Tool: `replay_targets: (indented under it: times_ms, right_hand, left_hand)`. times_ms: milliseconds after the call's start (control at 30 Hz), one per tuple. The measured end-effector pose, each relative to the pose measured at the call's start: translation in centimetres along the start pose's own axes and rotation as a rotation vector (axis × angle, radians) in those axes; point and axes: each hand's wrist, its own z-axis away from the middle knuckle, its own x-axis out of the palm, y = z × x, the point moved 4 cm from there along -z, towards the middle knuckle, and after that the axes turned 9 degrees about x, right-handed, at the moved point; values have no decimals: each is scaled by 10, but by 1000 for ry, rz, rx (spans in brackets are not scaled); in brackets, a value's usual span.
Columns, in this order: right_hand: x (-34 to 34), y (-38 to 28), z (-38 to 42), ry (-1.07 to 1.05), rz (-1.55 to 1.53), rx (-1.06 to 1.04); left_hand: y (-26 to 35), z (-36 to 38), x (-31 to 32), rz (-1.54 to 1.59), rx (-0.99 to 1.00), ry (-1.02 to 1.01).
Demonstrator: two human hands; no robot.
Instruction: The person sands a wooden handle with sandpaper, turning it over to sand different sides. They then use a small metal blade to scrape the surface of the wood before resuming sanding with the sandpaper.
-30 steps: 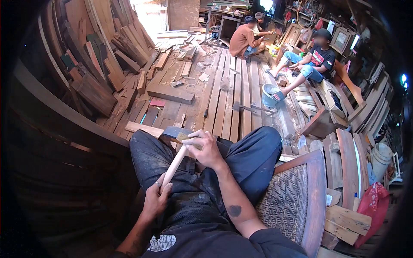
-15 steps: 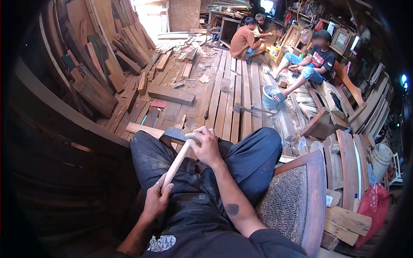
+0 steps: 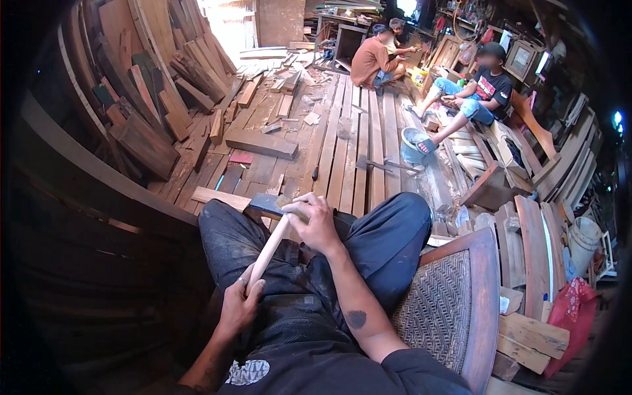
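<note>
In the head view, the person sits with both legs bent and holds a hammer over the lap. The left hand (image 3: 238,304) has a closed grip around the low end of the pale wooden handle (image 3: 268,250); the fingers wrap it fully and a ring shows on one finger. From this grip the handle goes up and a little to the right, away from the body. At its far end sits the dark hammer head (image 3: 266,205), just above the left knee. The right hand (image 3: 317,224) is closed at the top of the handle, right beside the hammer head, and the fingers pinch a small light piece of wood (image 3: 288,212) against the place where handle and head meet. Whether this piece is pressed into the head I cannot tell.

To the right of the right grip, beyond the knee, there is a chair with a woven seat (image 3: 440,306) and a dark wooden frame. Beyond the grips, further from the body, the plank floor (image 3: 342,151) carries offcuts and a thick wooden block (image 3: 261,143). A blue bucket (image 3: 413,145) stands far ahead and to the right, near the feet of a seated person in a black shirt (image 3: 484,89). Further back another person in a brown shirt (image 3: 372,62) sits on the floor.
</note>
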Motion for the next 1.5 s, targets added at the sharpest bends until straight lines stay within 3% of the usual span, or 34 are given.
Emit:
replay_targets:
  times_ms: [67,200,300,467,567,767,933,1033,1167,1267,1367,1500]
  right_hand:
    - [1,4,-3,-4,36,43]
    - [-2,-3,6,-6,16,-118]
    - [0,3,-6,1,11,66]
    - [2,-4,6,-62,-35,-154]
    - [3,-4,-3,-4,42,-12]
    - [3,-3,5,-95,-75,-142]
    - [2,1,-5,-26,-17,5]
    - [0,-3,4,-86,-98,-153]
    - [-2,-1,-1,-18,3,14]
    - [-5,-8,2,-13,76,-55]
    - [0,-9,7,-106,-117,-169]
    - [0,-3,-4,-20,-61,4]
  left_hand:
    - [-5,-2,0,-31,39,1]
    - [6,-1,-1,1,-27,-9]
    - [4,0,0,0,-23,-8]
    - [5,-1,0,31,-12,-5]
    - [-1,-2,1,45,1,4]
    - [6,-1,-1,34,-12,-5]
    - [11,0,-1,27,-45,-26]
    - [19,-1,-3,-12,-52,-37]
    - [14,-1,-2,-43,-33,-38]
    - [7,-1,-3,-55,-36,-46]
    - [-1,-1,0,2,24,7]
    - [4,0,-1,2,-11,0]
